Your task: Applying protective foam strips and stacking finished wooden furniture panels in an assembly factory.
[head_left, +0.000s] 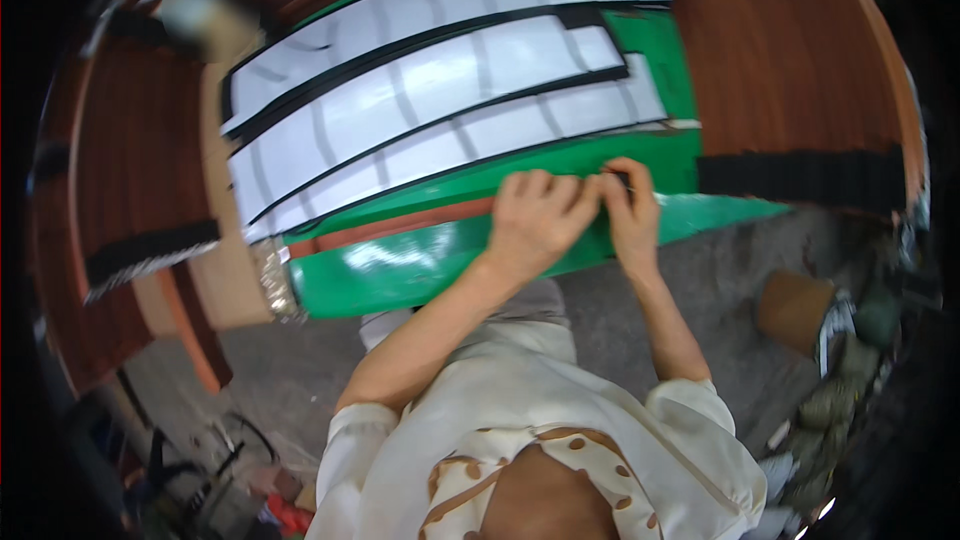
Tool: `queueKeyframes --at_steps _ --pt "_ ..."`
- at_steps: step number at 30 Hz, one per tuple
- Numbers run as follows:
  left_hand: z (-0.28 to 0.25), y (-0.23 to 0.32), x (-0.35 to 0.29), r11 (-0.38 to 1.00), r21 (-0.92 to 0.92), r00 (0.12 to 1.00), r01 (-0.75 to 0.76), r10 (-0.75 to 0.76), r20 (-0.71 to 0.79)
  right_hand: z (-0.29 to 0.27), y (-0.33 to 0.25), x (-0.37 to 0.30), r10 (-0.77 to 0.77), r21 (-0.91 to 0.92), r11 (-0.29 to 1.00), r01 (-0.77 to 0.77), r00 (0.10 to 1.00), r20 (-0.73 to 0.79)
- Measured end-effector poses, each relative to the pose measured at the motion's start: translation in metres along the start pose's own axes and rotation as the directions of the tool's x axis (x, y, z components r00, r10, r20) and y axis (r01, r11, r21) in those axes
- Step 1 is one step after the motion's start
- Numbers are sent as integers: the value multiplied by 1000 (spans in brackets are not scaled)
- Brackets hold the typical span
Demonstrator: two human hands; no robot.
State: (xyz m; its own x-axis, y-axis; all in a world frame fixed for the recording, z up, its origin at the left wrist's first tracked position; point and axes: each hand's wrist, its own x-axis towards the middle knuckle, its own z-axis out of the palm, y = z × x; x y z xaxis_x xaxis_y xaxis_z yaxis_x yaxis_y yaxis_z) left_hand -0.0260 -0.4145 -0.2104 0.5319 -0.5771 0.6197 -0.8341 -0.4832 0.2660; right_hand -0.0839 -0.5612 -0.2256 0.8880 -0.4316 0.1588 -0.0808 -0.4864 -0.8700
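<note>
On the green table (400, 265), both hands (575, 215) press flat a brown strip (400, 225) running left-right.

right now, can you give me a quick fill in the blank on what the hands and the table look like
1. Both hands press on the near edge of a table top coloured ____.
2. The left hand and right hand lie ____ each other, almost touching.
3. The long white panels above the hands have edges coloured ____.
4. The person's shirt is cream with ____ trim.

Missing words: green; beside; black; brown
</note>
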Motion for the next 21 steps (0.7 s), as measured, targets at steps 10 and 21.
queueKeyframes --at_steps 10,21 --pt "-17 2 -12 1000 -21 996 -10 12 85 11 -2 4 -13 -9 1000 12 987 -159" --pt "-148 -74 -93 870 284 915 403 -388 -110 14 -45 41 -239 -164 963 212 957 -163"
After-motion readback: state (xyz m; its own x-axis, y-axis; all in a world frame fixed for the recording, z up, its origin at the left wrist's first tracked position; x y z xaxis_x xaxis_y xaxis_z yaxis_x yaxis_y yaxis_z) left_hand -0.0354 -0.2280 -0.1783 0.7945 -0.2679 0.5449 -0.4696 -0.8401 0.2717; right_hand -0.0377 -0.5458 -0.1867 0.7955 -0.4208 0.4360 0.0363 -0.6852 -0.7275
